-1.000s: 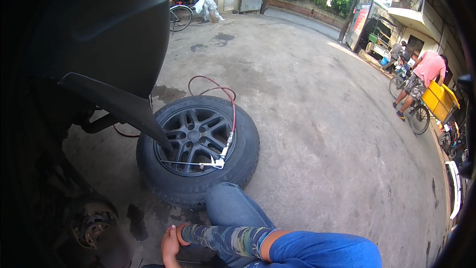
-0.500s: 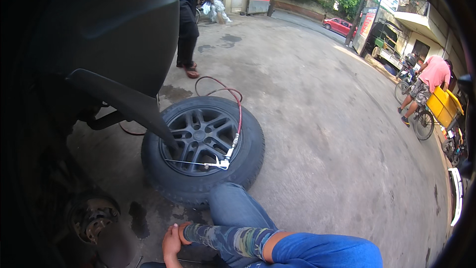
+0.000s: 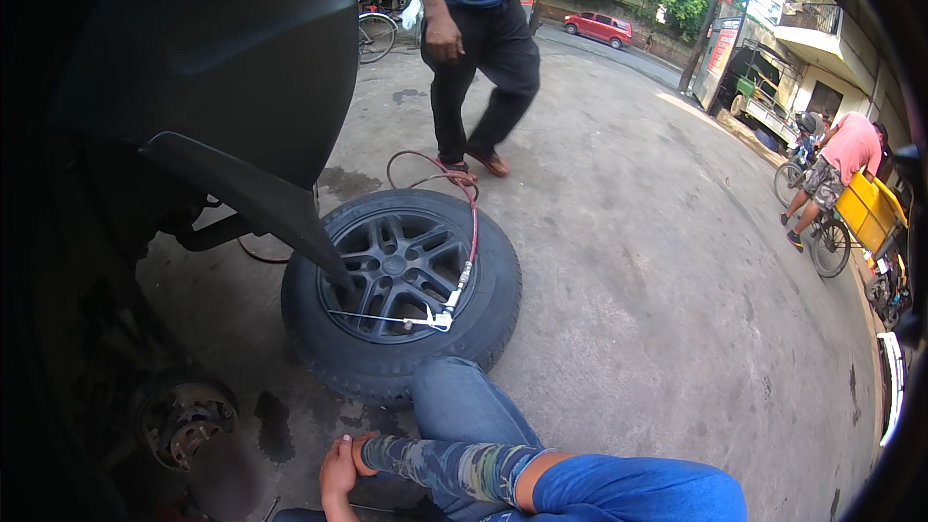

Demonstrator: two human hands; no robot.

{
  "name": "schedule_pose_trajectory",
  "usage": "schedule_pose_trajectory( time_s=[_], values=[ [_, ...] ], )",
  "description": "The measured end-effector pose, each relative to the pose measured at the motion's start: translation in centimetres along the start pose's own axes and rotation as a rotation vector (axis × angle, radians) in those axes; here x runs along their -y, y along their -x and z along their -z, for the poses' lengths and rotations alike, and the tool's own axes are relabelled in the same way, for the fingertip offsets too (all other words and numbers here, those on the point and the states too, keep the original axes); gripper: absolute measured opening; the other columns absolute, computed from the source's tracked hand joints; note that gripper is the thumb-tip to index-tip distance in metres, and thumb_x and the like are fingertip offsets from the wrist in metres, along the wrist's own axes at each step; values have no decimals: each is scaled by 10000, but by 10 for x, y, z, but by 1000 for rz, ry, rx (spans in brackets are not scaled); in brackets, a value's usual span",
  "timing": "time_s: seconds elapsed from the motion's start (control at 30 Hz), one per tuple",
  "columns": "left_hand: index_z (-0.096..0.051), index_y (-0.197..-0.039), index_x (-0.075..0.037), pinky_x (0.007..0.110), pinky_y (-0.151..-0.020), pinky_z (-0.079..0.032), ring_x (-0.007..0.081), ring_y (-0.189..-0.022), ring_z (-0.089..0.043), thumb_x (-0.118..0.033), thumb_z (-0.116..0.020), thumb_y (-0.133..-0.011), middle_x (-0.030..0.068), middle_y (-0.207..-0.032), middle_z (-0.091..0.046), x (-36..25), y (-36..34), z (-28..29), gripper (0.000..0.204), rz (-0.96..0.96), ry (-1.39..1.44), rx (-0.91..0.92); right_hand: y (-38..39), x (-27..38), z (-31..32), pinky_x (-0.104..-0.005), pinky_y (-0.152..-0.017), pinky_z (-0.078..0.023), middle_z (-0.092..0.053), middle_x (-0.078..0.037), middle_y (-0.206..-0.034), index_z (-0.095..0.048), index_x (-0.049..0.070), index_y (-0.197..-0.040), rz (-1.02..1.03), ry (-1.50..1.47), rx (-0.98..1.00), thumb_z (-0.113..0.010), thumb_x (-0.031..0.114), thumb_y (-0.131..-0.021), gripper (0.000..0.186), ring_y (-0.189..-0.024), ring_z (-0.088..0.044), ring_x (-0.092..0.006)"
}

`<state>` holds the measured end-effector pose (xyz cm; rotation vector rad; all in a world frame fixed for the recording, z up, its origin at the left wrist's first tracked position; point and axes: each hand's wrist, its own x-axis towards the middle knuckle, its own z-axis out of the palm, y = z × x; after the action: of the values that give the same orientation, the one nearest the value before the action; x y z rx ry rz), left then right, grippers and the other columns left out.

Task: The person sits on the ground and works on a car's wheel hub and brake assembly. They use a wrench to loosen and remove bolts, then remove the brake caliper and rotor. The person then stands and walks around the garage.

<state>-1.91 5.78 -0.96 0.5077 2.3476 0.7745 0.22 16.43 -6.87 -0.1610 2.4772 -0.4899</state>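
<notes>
My left hand (image 3: 337,472) is closed round my right hand (image 3: 363,454), whose fingers are mostly hidden, beside my jeans-clad leg (image 3: 449,406). My right arm wears a camouflage sleeve. Just beyond my knee a wheel (image 3: 317,348) with dark alloy rim lies flat on the concrete. A white and metal air gun (image 3: 440,319) with a long thin nozzle rests on it, joined to a red hose (image 3: 473,232). Left of my hands is an exposed wheel hub (image 3: 188,425) on the dark vehicle (image 3: 222,58).
A person in a navy shirt and sandals (image 3: 474,58) stands mid-stride beyond the wheel. At right a person in pink (image 3: 846,145) bends at a bicycle with yellow box (image 3: 865,208). Behind are a red van (image 3: 594,29), a green truck (image 3: 754,97) and another bicycle (image 3: 377,37).
The navy-shirted person has entered from behind the vehicle and moved right, nearer the wheel. The red van has appeared and moved left along the road. My clasped hands have stayed in place.
</notes>
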Motion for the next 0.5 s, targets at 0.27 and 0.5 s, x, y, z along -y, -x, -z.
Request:
schedule_pose_trajectory(
  time_s=[0.27,0.5],
  values=[
    [-618,-1220,-1,462,-998,-427,436,-1196,-562,-452,-359,-1009,271,-1215,-631,3,-2,-2,561,-23,11,-7,9,4,8,-450,-895,-529,-724,-160,-1078,-773,132,-1022,9,37,54,-670,166,-758,286,-1058,-679,-317],
    [-625,-1198,5,462,-982,-433,438,-1185,-566,-449,-359,-1010,279,-1203,-631,1,0,-2,559,-30,36,-4,-9,2,0,-445,-897,-524,-727,-152,-1065,-780,131,-991,5,114,150,-685,144,-746,263,-1051,-678,-319]
  ],
)
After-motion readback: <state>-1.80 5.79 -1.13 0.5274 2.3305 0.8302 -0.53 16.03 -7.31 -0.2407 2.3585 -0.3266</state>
